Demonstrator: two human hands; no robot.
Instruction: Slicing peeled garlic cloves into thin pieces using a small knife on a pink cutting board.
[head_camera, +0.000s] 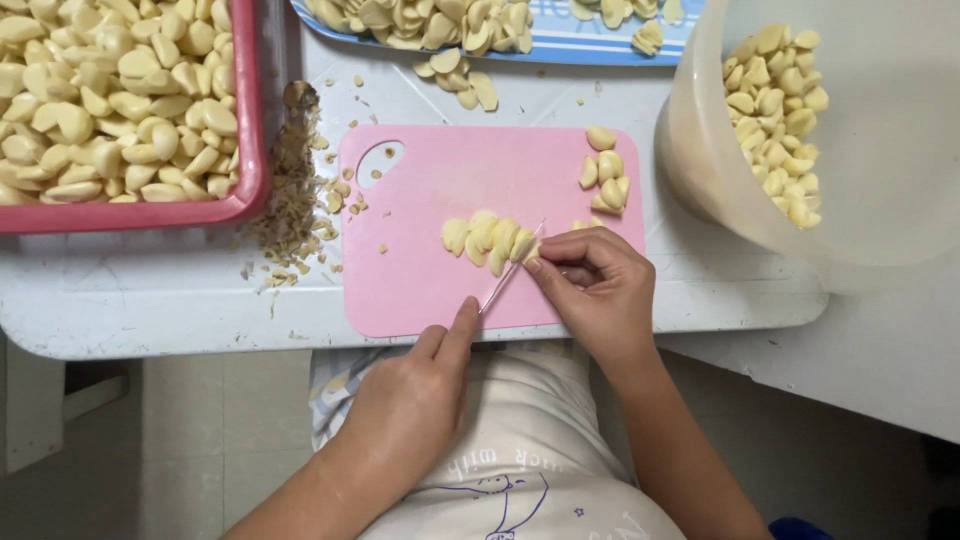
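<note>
A pink cutting board (420, 180) lies on a white table. A short row of peeled garlic cloves (480, 235) is lined up at its middle. My left hand (400, 410) grips a small knife (510, 270), index finger laid along its spine; the thin blade points up-right and meets the right end of the row. My right hand (590, 285) rests on the board, its curled fingertips pinching the end clove right by the blade. A small pile of cloves (607, 180) sits at the board's upper right corner.
A red basket (250, 150) full of garlic cloves stands at the upper left. A blue tray (580, 45) with cloves is at the top. A large translucent bowl (880, 150) holding cloves stands at the right. Garlic trimmings (290, 200) lie left of the board.
</note>
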